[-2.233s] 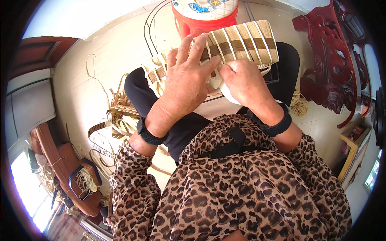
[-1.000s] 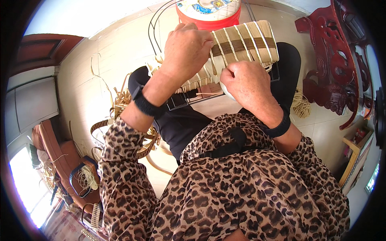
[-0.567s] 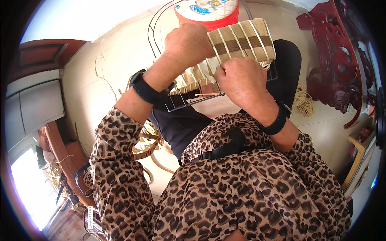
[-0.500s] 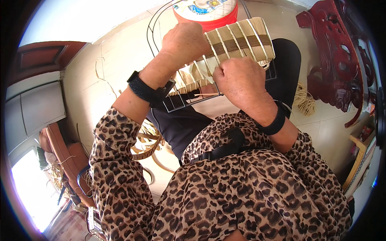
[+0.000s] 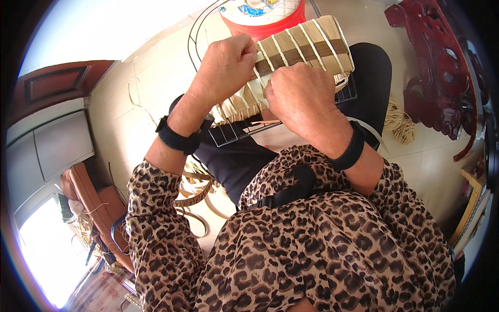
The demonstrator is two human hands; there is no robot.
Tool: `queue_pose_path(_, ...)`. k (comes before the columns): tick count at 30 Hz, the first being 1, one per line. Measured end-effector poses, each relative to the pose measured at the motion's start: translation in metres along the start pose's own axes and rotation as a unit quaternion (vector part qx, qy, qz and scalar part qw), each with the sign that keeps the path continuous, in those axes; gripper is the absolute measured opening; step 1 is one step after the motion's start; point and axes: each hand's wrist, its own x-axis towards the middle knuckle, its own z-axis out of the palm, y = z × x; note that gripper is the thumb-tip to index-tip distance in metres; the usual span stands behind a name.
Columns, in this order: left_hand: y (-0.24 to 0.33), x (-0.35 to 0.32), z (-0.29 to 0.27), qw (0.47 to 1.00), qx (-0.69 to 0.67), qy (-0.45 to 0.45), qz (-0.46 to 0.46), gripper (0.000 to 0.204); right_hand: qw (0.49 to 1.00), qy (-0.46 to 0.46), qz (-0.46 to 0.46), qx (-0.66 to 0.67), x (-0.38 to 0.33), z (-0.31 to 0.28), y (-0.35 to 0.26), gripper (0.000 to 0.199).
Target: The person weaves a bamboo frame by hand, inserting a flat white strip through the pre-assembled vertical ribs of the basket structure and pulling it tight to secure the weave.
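Observation:
On my lap rests a half-woven basket (image 5: 306, 47), built of tan and brown flat strips wound with white cord on a dark wire frame (image 5: 228, 136). At its left end my left hand (image 5: 227, 65) is closed in a fist, the fingertips turned away from view. My right hand (image 5: 304, 91) is closed too, its knuckles up, against the near side of the weave. A pale strip shows between both hands; whether either one grips it is hidden. A thin pale strip (image 5: 370, 129) trails past my right wrist.
Beyond the basket stands a red round tub (image 5: 265, 26) with a patterned top. Coiled strips (image 5: 195, 190) lie on the floor by my left leg, and a bundle of tan cord (image 5: 400, 122) by my right. Carved dark red furniture (image 5: 442, 67) stands at the right.
My left hand has come down and left, a little nearer to me. My right hand has shifted slightly left and up, and the basket has moved slightly up in view.

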Motion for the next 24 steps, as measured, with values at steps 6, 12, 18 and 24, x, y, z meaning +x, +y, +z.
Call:
queue_pose_path(6, -0.007, 0.012, 0.000, 0.999, 0.015, 0.015, 0.035, 0.010, 1.000, -0.020, 0.003, -0.019, -0.002, -0.004, 0.003, 0.014)
queue_pose_path(12, -0.021, 0.014, -0.007, 0.999, -0.001, 0.038, -0.007, 0.014, 1.000, -0.011, -0.011, 0.008, 0.014, -0.039, 0.021, 0.028)
queue_pose_path(18, -0.021, 0.010, -0.004, 0.997, -0.053, 0.056, 0.008, 0.013, 0.987, -0.073, 0.005, 0.145, 0.052, -0.048, 0.009, 0.019)
queue_pose_path(24, -0.016, 0.008, -0.006, 0.996, -0.068, 0.059, -0.014, 0.012, 0.965, -0.208, 0.028, 0.160, 0.077, -0.016, 0.022, 0.021)
